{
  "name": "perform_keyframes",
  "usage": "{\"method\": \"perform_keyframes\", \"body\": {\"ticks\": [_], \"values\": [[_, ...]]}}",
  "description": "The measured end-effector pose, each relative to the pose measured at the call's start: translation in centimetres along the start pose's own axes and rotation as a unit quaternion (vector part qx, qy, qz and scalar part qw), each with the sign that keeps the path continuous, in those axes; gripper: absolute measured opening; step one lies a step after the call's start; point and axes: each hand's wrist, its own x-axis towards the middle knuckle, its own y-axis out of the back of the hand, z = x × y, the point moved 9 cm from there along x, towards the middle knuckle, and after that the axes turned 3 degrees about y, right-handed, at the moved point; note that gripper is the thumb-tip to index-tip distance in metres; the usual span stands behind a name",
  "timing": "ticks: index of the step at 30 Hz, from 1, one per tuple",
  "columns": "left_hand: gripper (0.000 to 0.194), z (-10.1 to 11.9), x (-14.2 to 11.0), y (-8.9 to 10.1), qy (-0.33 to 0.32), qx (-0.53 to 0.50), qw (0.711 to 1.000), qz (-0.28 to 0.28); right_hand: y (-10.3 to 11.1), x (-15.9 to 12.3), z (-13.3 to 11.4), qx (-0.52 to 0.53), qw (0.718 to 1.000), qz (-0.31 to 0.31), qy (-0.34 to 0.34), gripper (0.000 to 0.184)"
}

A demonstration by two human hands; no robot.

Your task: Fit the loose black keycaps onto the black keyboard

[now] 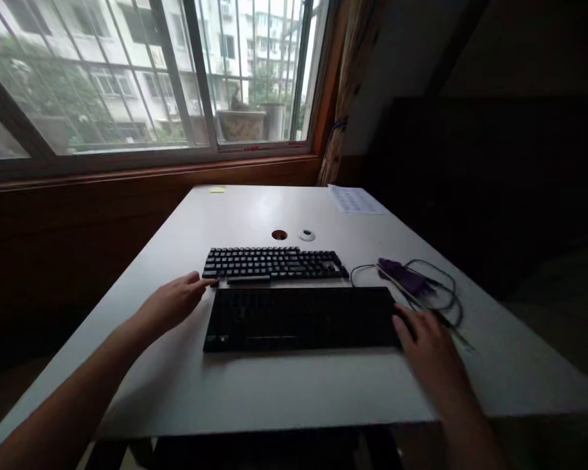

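I'm seeing the left hand [179, 300] touching a small key [214, 283], probably light and best pinched by its sides, beyond the black keyboard [301, 320], the right hand [428, 339] touching the keyboard's end, both grips unclear.

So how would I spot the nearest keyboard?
Start at the white table below the window. On it, the black keyboard lies toward the front, its right end by the right hand. It looks almost uniformly dark, unlike the distinct black keycaps behind it.
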Motion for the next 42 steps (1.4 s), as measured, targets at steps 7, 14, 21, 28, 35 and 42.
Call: {"method": "perform_keyframes", "body": {"ticks": [7,14,21,28,35,42], "values": [[0.038,-2.1,-1.1,0.5,0.014,-0.026,0.998,0.051,-0.7,-0.1,1.2,0.006,1.000,0.005,-0.003,0.050],[0.034,-1.9,0.4,0.2,0.021,-0.062,0.996,0.053,-1.1,-0.2,1.7,0.004,1.000,0.012,0.010,0.051],[0.028,-2.2,0.7,-0.5,0.018,-0.093,0.994,0.058,-0.7,-0.1,1.4,0.013,1.000,0.007,-0.004,0.051],[0.027,-1.8,0.0,0.9,0.011,-0.140,0.986,0.093,-0.7,-0.2,1.3,0.016,1.000,0.004,-0.004,0.050],[0.014,5.5,-2.0,2.5,-0.072,-0.226,0.971,0.015,-0.7,-0.1,1.4,0.016,1.000,0.002,-0.018,0.052],[0.012,10.5,-2.9,2.4,-0.098,-0.126,0.987,-0.009,-0.8,-0.1,1.5,0.021,1.000,0.000,-0.013,0.053]]}}
